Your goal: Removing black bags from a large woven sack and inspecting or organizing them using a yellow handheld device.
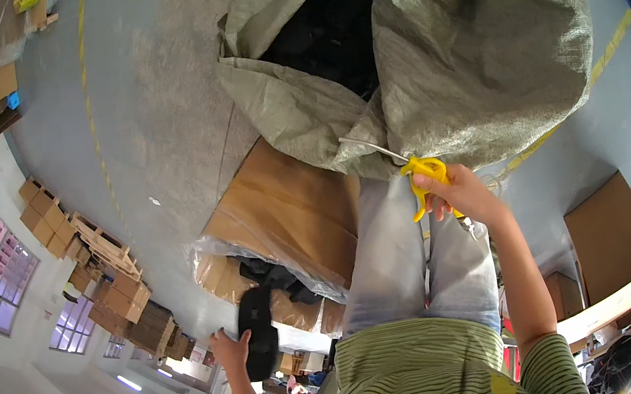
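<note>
My left hand (pixel 231 350), out at the lower left, grips a flat black sole-shaped piece (pixel 259 333) by its edge. Beside it, a cardboard box (pixel 284 211) lined with clear plastic holds several black pieces. In my right hand (pixel 460 195) are scissors (pixel 427 167) with yellow handles, their metal blades pointing left, over the near edge of a large grey-green woven sack (pixel 482 41). The sack's mouth gapes toward the left. Dark contents (pixel 332 25) show inside it, too dim to make out singly.
Stacked cartons (pixel 122 294) and wooden pallets (pixel 100 243) line the left wall. A cardboard sheet (pixel 611 238) stands at the right, behind a pale board (pixel 621 299). Yellow lines (pixel 88 93) mark the grey floor. My legs are right below the sack.
</note>
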Demonstrator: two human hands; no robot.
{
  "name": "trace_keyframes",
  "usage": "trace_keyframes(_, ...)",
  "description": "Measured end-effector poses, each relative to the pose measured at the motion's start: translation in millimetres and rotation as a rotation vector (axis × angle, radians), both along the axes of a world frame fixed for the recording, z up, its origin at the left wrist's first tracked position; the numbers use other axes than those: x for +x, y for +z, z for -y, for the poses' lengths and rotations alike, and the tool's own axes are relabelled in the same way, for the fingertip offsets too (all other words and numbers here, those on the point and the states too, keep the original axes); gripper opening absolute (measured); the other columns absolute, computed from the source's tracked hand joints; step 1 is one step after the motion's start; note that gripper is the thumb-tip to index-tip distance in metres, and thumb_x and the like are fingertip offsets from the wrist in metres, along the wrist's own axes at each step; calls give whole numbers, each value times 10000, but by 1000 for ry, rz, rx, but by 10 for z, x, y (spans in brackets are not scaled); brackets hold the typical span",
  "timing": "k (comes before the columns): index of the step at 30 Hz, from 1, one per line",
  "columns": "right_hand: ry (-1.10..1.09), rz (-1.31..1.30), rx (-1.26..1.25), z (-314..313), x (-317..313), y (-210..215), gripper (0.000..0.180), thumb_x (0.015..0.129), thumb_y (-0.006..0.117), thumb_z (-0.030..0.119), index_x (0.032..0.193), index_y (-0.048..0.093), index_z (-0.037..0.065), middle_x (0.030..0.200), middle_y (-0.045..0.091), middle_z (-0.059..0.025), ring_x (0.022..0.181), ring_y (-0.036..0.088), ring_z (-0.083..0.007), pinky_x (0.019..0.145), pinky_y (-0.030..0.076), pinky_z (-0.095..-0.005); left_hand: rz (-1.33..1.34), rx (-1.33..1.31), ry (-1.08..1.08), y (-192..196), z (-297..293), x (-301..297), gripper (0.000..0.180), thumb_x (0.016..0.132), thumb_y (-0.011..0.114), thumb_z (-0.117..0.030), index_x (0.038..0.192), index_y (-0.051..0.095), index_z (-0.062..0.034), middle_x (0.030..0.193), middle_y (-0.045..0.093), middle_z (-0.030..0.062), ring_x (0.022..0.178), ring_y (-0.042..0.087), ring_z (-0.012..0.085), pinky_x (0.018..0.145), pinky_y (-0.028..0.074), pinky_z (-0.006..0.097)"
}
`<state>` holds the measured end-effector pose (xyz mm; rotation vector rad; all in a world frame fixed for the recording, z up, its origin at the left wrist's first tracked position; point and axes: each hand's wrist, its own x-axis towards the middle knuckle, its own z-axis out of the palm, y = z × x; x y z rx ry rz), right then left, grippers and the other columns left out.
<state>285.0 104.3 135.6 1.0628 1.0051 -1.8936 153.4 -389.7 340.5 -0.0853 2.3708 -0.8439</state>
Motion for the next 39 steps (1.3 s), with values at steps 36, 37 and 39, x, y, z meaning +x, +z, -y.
trace_keyframes(36, -631, 134, 341, 55, -157, -632, 379, 886, 583, 375, 786, 603, 10, 585, 561, -21, 514, 527, -88, 500, 421, -242, 288, 1670, 1112, -3760, -4062, -1312, 497, 786, 728, -232, 1164, 521, 15, 1167, 554, 105, 1035, 552, 221, 880, 445, 355)
trace_keyframes(37, -594, 154, 444, 33, -196, -639, 394, 875, 595, 388, 765, 597, 9, 561, 544, -17, 490, 519, -87, 468, 413, -244, 264, 1672, 1008, -3640, -4008, -1245, 488, 796, 718, -237, 1165, 523, 16, 1182, 544, 104, 1051, 539, 215, 889, 433, 339)
trace_keyframes(39, -397, 131, 366, -5, -229, -615, 414, 857, 611, 409, 752, 592, 9, 549, 532, -16, 484, 516, -84, 459, 409, -244, 138, 1639, 1003, -3440, -3905, -1133, 474, 810, 703, -247, 1160, 525, 19, 1172, 548, 108, 1049, 534, 206, 898, 419, 322)
